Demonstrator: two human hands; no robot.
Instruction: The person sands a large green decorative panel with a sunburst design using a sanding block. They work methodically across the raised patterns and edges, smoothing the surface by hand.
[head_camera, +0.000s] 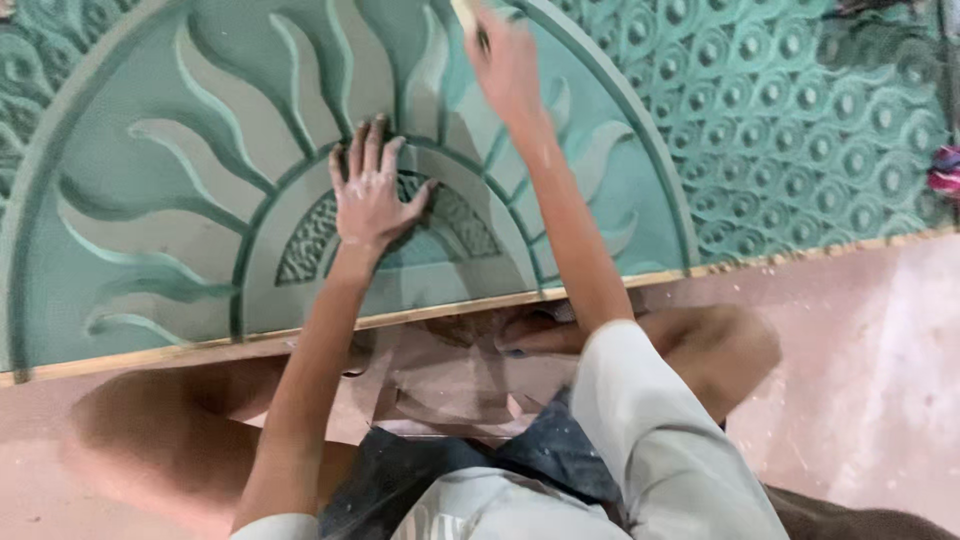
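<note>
A large green carved panel lies flat on the floor, with a raised sunburst of wavy rays and a patterned half-circle at its middle. My left hand rests flat on the curved band around that half-circle, fingers spread. My right hand reaches further up the panel and grips a small pale tool, partly cut off by the frame's top edge. It is pressed against a ray of the sunburst.
The panel's wooden edge runs across in front of my knees. A field of scale-like carving fills the panel's right side. The pinkish dusty floor lies to the right, with a colourful cloth at the far right edge.
</note>
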